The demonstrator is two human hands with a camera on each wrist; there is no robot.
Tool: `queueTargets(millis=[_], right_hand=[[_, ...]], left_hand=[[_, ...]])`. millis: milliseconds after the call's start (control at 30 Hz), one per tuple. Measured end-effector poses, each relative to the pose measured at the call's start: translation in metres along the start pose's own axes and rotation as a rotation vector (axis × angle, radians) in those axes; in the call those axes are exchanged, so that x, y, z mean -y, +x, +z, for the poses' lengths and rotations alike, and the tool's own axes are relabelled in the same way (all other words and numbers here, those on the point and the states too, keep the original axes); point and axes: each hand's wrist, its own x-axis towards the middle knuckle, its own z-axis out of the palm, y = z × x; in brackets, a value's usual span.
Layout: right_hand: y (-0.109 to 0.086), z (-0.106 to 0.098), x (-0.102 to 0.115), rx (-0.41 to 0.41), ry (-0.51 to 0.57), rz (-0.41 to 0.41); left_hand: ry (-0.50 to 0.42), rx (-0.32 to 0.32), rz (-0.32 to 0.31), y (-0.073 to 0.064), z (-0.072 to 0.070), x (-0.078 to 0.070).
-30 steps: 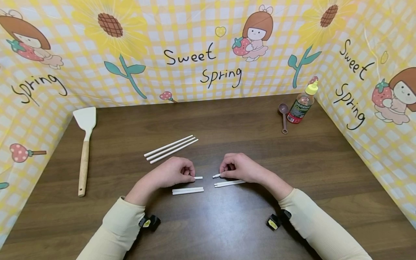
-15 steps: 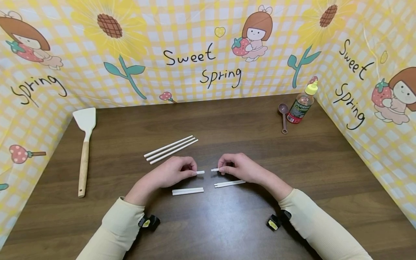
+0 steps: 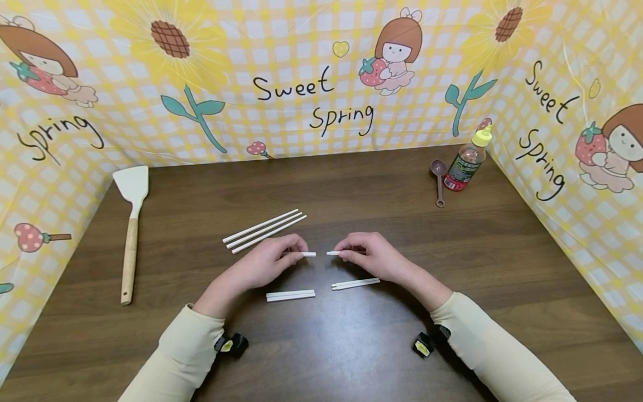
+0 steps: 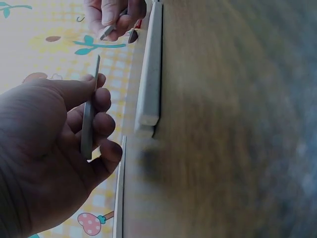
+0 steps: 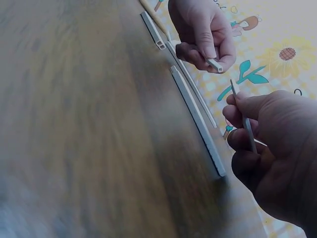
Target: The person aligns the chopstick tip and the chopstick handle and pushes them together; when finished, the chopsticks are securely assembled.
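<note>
My left hand [image 3: 271,261] pinches a short white chopstick half [image 3: 309,254] between thumb and fingers; the right wrist view shows a square hole in its end. Opposite, my right hand [image 3: 375,258] pinches another chopstick half [image 3: 331,253], its narrower tip facing left. A small gap separates the two ends. Both hands are raised over the table, as the wrist views show. Nearer the person lie two chopstick halves [image 3: 290,296] side by side on the left and two more halves [image 3: 355,284] with stepped tips on the right. Each hand partly hides its own piece.
Three long white chopsticks [image 3: 264,230] lie slanted beyond the left hand. A white spatula [image 3: 132,223] with a wooden handle lies far left. At the back right are a brown measuring spoon [image 3: 438,181] and a yellow-capped bottle [image 3: 467,162]. Patterned cloth [image 3: 291,123] walls the table [image 3: 351,357].
Both hands have risen away from the person with their chopstick halves, bringing the ends nearer and more in line. The pieces on the table have stayed put.
</note>
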Motion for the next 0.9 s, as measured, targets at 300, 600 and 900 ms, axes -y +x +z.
queueTargets(millis=[300, 600, 900], right_hand=[[-0.0001, 0.0008, -0.0010, -0.017, -0.007, -0.024], [-0.0011, 0.0012, -0.0003, -0.028, -0.018, -0.032], [-0.0008, 0.0023, 0.0004, -0.024, -0.029, -0.077]], left_hand=[[0.030, -0.039, -0.010, -0.0001, 0.0000, -0.0005], [0.035, -0.026, -0.030, 0.0005, 0.0016, -0.0002], [0.031, -0.018, -0.026, 0.0006, 0.0021, -0.0022]])
